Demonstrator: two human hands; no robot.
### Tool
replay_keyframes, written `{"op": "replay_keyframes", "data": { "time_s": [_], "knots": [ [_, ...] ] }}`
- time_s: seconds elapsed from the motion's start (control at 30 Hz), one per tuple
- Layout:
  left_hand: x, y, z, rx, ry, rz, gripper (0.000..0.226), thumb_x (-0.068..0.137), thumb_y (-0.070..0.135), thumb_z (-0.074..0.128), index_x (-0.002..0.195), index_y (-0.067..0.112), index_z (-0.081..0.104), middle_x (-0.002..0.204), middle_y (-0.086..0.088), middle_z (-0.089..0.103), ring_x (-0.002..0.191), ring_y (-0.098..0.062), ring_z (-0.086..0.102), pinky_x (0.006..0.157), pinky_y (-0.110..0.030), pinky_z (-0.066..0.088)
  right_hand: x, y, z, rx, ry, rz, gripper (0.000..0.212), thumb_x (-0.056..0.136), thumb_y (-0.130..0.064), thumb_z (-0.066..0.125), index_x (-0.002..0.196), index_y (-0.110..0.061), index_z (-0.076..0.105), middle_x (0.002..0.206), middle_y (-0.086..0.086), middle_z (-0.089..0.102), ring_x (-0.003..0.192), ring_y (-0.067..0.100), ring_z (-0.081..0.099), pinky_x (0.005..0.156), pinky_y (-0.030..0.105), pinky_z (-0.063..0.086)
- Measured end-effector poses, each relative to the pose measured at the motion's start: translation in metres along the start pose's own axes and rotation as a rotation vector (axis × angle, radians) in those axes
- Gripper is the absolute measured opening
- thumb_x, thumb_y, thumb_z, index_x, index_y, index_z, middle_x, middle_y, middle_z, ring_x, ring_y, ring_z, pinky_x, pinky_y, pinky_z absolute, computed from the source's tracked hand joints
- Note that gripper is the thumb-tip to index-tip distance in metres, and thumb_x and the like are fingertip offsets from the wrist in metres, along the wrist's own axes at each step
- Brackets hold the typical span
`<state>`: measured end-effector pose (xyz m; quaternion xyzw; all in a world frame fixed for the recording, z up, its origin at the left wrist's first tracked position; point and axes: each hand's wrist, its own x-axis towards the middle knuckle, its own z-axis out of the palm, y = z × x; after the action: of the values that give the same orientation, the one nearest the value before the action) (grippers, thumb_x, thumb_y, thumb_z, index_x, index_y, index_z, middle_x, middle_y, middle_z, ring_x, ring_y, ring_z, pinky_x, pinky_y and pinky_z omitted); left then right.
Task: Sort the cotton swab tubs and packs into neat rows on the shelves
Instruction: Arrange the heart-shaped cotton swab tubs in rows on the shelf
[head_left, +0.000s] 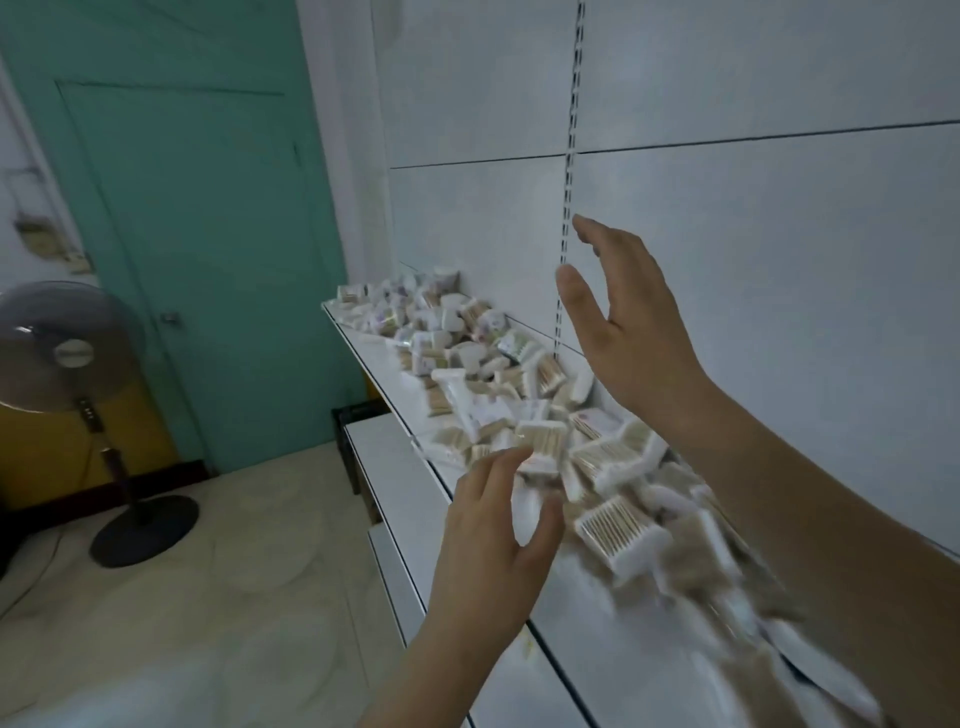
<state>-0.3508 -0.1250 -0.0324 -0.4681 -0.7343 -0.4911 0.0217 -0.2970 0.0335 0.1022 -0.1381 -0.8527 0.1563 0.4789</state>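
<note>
A long jumbled heap of cotton swab packs and tubs (498, 374) covers the white upper shelf (384, 374) along the back panel, from the far end to the blurred near right. My left hand (493, 525) hovers at the shelf's front edge with fingers curled and apart, close to a white pack (524, 512); I cannot tell whether it touches it. My right hand (628, 332) is raised above the heap, fingers spread and empty. A pack of wooden-stick swabs (618, 530) lies just right of my left hand.
A lower white shelf (395, 478) juts out beneath the upper one. The white back panel has a slotted upright (569, 171). A teal door (208, 234) and a standing fan (78, 358) are at the left, over a pale tiled floor (234, 571).
</note>
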Motion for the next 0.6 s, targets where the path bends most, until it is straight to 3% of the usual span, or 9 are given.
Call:
{"op": "replay_keyframes", "data": {
  "time_s": [0.2,0.43,0.6],
  "knots": [
    [0.080,-0.058,-0.017,-0.004,0.018,-0.040,0.046,0.098,0.047,0.049,0.143,0.038,0.041,0.137,0.026,0.039,0.130,0.006,0.036,0.109,-0.026,0.037,0.065,0.030,0.073,0.043,-0.046,0.077,0.055,0.105,-0.048,0.033,0.152,-0.020,0.033,0.152,-0.002,0.038,0.140,0.015,0.035,0.117,0.038,0.030],
    [0.145,-0.126,-0.022,-0.040,-0.003,-0.051,0.046,0.097,0.052,0.046,0.141,0.039,0.042,0.136,0.026,0.040,0.129,0.005,0.038,0.106,-0.032,0.042,0.105,0.063,0.145,-0.013,-0.080,0.120,0.059,0.103,-0.053,0.030,0.152,-0.021,0.031,0.153,-0.002,0.037,0.139,0.015,0.035,0.116,0.039,0.030],
    [0.197,-0.178,-0.031,-0.075,-0.029,-0.018,0.046,0.097,0.052,0.047,0.141,0.038,0.043,0.137,0.023,0.041,0.130,0.003,0.039,0.107,-0.027,0.040,0.126,0.086,0.194,-0.052,-0.078,0.209,0.061,0.101,-0.058,0.030,0.153,-0.025,0.029,0.154,-0.006,0.034,0.141,0.012,0.032,0.117,0.042,0.031]
  ]
}}
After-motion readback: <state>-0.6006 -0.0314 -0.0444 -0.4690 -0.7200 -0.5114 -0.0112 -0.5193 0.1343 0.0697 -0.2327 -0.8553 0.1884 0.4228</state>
